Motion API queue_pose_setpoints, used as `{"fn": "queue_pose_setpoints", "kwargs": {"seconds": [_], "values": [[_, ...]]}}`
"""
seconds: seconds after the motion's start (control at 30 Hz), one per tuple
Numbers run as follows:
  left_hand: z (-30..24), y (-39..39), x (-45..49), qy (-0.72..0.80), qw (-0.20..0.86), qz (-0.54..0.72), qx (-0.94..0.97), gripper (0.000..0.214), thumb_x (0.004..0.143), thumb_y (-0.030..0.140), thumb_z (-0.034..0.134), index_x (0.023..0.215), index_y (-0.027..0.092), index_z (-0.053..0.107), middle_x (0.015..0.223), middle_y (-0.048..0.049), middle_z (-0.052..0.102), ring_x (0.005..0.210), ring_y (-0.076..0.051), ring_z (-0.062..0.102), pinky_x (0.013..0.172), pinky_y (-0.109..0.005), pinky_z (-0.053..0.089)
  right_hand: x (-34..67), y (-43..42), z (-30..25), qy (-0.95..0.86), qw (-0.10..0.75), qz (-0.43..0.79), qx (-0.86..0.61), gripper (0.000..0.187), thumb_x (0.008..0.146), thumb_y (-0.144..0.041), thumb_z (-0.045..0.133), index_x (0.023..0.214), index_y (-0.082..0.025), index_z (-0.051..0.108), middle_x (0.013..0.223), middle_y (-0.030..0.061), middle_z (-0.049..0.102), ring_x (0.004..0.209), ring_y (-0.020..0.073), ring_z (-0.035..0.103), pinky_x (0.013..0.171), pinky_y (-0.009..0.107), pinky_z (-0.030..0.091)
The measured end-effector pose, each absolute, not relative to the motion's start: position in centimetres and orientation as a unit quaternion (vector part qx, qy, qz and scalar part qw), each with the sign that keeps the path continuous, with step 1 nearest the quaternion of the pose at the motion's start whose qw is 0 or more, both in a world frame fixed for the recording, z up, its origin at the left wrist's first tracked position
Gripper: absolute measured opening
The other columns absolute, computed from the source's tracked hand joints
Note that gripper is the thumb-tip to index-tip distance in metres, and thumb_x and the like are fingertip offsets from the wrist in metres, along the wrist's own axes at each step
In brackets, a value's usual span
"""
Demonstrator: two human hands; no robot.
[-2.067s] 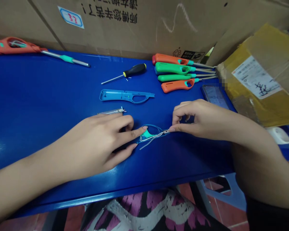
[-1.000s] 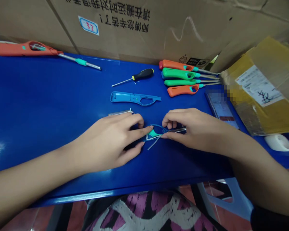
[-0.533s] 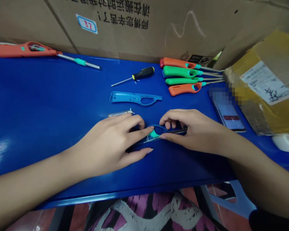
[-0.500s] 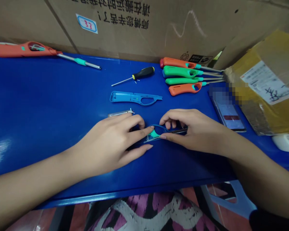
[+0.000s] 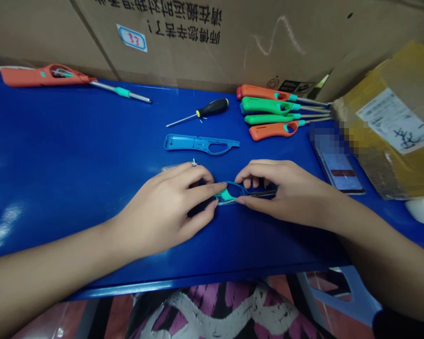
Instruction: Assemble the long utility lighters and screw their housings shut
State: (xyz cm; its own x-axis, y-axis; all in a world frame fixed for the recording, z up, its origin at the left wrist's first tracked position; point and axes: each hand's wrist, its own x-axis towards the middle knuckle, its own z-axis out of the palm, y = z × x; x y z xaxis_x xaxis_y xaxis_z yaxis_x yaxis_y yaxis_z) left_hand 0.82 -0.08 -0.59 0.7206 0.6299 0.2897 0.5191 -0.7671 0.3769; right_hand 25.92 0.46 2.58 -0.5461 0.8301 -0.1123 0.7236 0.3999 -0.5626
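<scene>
An opened blue lighter half-shell lies on the table between my hands, with a green trigger set in it and thin wires along its near side. My left hand covers the shell's handle end; its index finger and thumb grip around the trigger end. My right hand pinches the shell near its neck, where a metal tube runs under the fingers. Behind them rests the other blue half-shell, inner side up. A clear fuel tank is partly hidden behind my left hand.
A black-and-yellow screwdriver lies farther back beside small screws. Several orange and green lighters are grouped at back right, near a phone and a taped carton. One larger orange lighter lies at far left. A cardboard wall bounds the back.
My left thumb has moved up and in against the near side of the blue shell. My left hand covers more of the fuel tank. The right hand keeps its hold.
</scene>
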Motion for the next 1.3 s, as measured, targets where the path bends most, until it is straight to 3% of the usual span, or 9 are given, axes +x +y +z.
{"fn": "queue_pose_setpoints", "kwargs": {"seconds": [0.27, 0.5, 0.8, 1.3], "values": [[-0.22, -0.29, 0.43, 0.245, 0.108, 0.223, 0.937, 0.022, 0.095, 0.019, 0.059, 0.111, 0.021, 0.073, 0.114, -0.0085, 0.067, 0.097, -0.022, 0.063, 0.09, -0.04, 0.052, 25.75, 0.45, 2.8, -0.842, 0.087, 0.266, -0.461, 0.017, 0.088, -0.032, 0.067, 0.1, -0.021, 0.069, 0.095, 0.0023, 0.067, 0.086, 0.0162, 0.062, 0.075, 0.029, 0.046], [-0.18, -0.16, 0.36, 0.226, 0.069, 0.208, 0.949, 0.025, 0.096, 0.021, 0.059, 0.117, 0.023, 0.073, 0.112, -0.0086, 0.068, 0.094, -0.023, 0.063, 0.086, -0.04, 0.054, 25.59, 0.1, 2.68, -0.867, 0.087, 0.227, -0.434, 0.025, 0.091, -0.03, 0.063, 0.114, -0.02, 0.068, 0.108, 0.0066, 0.068, 0.103, 0.0221, 0.063, 0.083, 0.033, 0.048], [-0.05, -0.12, 0.62, 0.19, -0.009, 0.217, 0.958, 0.022, 0.097, 0.022, 0.058, 0.113, 0.016, 0.073, 0.105, -0.0092, 0.073, 0.091, -0.025, 0.068, 0.075, -0.04, 0.06, 25.52, -0.06, 2.49, -0.874, 0.117, 0.218, -0.419, 0.022, 0.091, -0.024, 0.064, 0.112, -0.018, 0.069, 0.104, 0.005, 0.069, 0.099, 0.0202, 0.065, 0.083, 0.031, 0.049], [-0.22, 0.05, 0.44, 0.178, 0.012, 0.223, 0.958, 0.023, 0.098, 0.021, 0.058, 0.117, 0.018, 0.071, 0.112, -0.0068, 0.074, 0.098, -0.024, 0.07, 0.08, -0.038, 0.061, 25.26, -0.02, 2.47, -0.852, 0.117, 0.257, -0.441, 0.023, 0.088, -0.024, 0.066, 0.111, -0.02, 0.07, 0.105, 0.0033, 0.068, 0.094, 0.0185, 0.064, 0.078, 0.031, 0.049]]}}
